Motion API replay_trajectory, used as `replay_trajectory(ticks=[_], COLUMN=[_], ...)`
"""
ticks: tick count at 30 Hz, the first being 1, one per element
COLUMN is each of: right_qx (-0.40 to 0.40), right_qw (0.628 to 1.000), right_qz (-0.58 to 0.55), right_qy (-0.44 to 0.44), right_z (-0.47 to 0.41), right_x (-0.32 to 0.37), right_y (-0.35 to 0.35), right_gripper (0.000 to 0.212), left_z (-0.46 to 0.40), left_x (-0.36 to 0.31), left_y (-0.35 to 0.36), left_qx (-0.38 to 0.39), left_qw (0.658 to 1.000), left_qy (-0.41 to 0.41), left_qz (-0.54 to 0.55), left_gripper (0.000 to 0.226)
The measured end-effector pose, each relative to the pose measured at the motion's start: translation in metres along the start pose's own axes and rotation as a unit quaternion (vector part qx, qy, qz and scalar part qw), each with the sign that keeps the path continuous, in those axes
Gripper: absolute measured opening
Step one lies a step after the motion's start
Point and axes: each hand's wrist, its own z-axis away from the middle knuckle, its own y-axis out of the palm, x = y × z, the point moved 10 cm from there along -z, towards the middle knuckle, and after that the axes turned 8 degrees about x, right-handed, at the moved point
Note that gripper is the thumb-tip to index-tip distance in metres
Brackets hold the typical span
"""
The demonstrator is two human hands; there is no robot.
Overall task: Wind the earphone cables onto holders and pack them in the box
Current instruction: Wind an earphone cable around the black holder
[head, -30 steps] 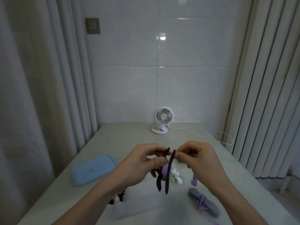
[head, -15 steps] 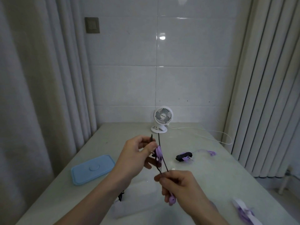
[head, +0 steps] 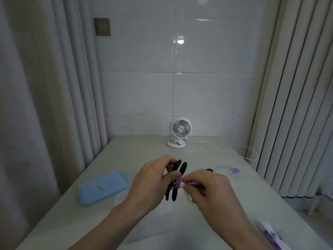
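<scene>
So the right hand point(head: 210, 188) has swung back up from below the black double-paddle cable holder point(head: 175, 180) and is now pinching the thin purple earphone cable point(head: 187, 184) beside its waist, looks like another wrap going on. Left hand point(head: 153, 179) grips the holder in the air over the pale table's point(head: 126, 154) middle, so packing isn't close yet.

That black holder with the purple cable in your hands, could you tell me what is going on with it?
A person is winding a purple earphone cable onto a black holder. The left hand grips the holder above the table, and the right hand pinches the cable beside it. A clear box sits below the hands with its blue lid lying off to the left. A white holder with purple cable lies at the right.
</scene>
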Motion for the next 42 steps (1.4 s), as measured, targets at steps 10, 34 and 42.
replay_trajectory(ticks=[10, 34, 42], right_qx=[0.013, 0.041, 0.09], right_qw=[0.998, 0.951, 0.908], right_qz=[-0.057, -0.268, -0.364], right_qy=[0.004, 0.151, 0.188], right_z=[-0.023, -0.041, -0.048], right_x=[0.0, -0.033, -0.045], right_y=[-0.019, 0.016, 0.074], right_gripper=[0.017, 0.007, 0.012], left_z=[0.003, 0.019, 0.026], left_x=[-0.012, 0.006, 0.055], left_y=[0.014, 0.009, -0.016], left_qx=[0.129, 0.148, 0.111], left_qw=[0.983, 0.968, 0.975], left_qy=[0.033, -0.026, -0.109], left_qz=[0.124, 0.2, 0.157], left_gripper=[0.023, 0.022, 0.019])
